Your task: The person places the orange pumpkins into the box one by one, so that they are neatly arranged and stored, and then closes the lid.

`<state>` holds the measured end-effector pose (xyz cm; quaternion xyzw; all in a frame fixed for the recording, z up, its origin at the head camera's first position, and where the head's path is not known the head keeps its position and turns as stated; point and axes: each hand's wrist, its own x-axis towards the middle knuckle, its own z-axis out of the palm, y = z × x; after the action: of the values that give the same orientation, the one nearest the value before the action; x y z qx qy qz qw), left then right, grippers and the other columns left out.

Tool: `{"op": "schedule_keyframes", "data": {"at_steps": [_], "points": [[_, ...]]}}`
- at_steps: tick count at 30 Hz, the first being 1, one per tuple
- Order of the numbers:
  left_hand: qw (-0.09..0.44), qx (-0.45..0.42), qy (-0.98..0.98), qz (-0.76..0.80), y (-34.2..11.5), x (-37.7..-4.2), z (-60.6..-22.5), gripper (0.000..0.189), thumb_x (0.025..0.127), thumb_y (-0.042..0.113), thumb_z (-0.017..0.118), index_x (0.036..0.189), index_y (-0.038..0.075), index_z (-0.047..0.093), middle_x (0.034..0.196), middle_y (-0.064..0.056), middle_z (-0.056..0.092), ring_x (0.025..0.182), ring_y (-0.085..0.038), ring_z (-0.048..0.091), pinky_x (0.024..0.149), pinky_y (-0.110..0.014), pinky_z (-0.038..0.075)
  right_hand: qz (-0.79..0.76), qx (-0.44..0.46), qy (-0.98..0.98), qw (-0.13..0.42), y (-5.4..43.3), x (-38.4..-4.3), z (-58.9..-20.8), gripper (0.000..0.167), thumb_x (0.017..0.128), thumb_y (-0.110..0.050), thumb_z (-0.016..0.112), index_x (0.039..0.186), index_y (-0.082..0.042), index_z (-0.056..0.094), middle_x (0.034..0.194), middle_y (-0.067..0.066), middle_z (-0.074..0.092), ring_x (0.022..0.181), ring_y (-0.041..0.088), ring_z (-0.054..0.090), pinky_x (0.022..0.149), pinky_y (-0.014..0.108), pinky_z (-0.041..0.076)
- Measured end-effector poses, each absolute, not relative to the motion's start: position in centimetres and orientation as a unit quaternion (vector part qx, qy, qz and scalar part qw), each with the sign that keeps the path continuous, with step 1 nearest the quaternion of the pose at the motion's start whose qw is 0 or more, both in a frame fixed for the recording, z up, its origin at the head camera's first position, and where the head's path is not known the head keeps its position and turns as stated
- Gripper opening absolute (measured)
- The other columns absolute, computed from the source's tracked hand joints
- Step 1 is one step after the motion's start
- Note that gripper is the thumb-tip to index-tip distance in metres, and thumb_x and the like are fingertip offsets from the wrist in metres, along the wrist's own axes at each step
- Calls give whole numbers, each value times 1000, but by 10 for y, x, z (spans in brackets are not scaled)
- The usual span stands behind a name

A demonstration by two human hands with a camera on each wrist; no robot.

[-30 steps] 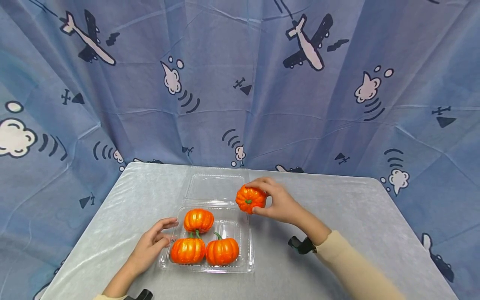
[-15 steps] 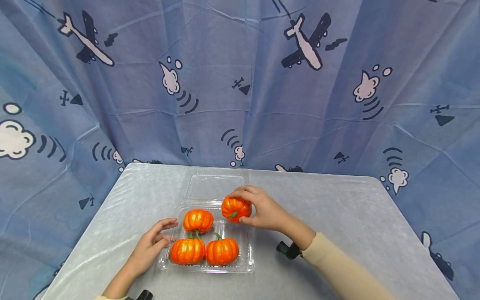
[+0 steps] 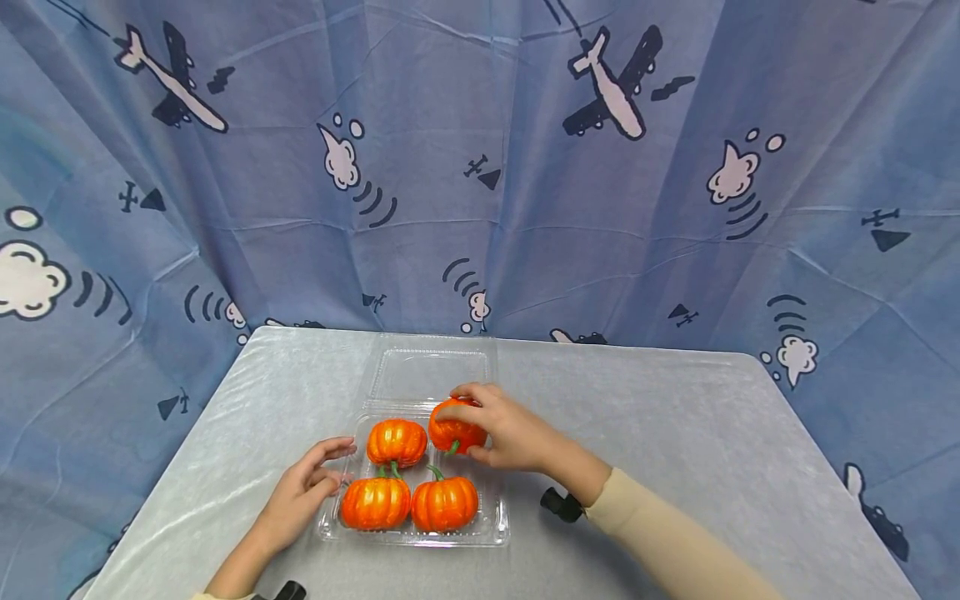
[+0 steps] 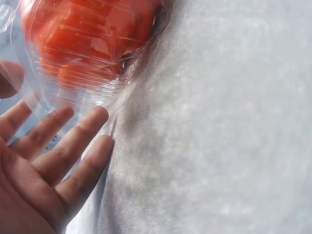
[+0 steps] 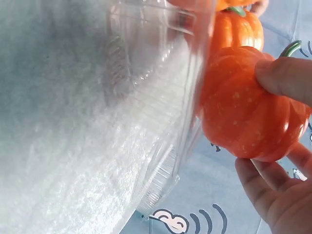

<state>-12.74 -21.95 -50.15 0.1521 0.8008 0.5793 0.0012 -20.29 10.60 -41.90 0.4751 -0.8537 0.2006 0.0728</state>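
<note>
My right hand (image 3: 506, 429) grips a small orange pumpkin (image 3: 456, 427) with a green stem, fingers over its far side and thumb at its near side. In the right wrist view that pumpkin (image 5: 248, 107) shows at the rim of the clear plastic clamshell box (image 3: 491, 521). It sits over the box's back right quarter. Three more pumpkins lie inside: one at the back left (image 3: 397, 442), one at the front left (image 3: 376, 503), one at the front right (image 3: 444, 504). My left hand (image 3: 300, 492) is beside the box's left wall, fingers spread and loosely bent, fingertips right at the plastic.
The box's clear lid (image 3: 431, 375) lies folded back toward the table's far edge. A pale grey cloth covers the table (image 3: 637, 417). Behind it hangs a blue curtain (image 3: 420, 208) printed with airplanes.
My right hand has carried its pumpkin leftward and a little toward me, from the box's right edge to over the back right quarter. The left hand stays where it was.
</note>
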Motion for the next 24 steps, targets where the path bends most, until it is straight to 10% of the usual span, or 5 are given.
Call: {"op": "schedule_keyframes", "data": {"at_steps": [24], "points": [[0, 148, 802, 578, -221, -129, -503, 42, 93, -4, 50, 134, 0, 48, 129, -28, 56, 91, -14, 69, 73, -27, 56, 126, 510, -850, 48, 95, -206, -438, 54, 72, -8, 75, 120, -28, 64, 129, 7, 56, 112, 24, 51, 94, 36, 48]]}}
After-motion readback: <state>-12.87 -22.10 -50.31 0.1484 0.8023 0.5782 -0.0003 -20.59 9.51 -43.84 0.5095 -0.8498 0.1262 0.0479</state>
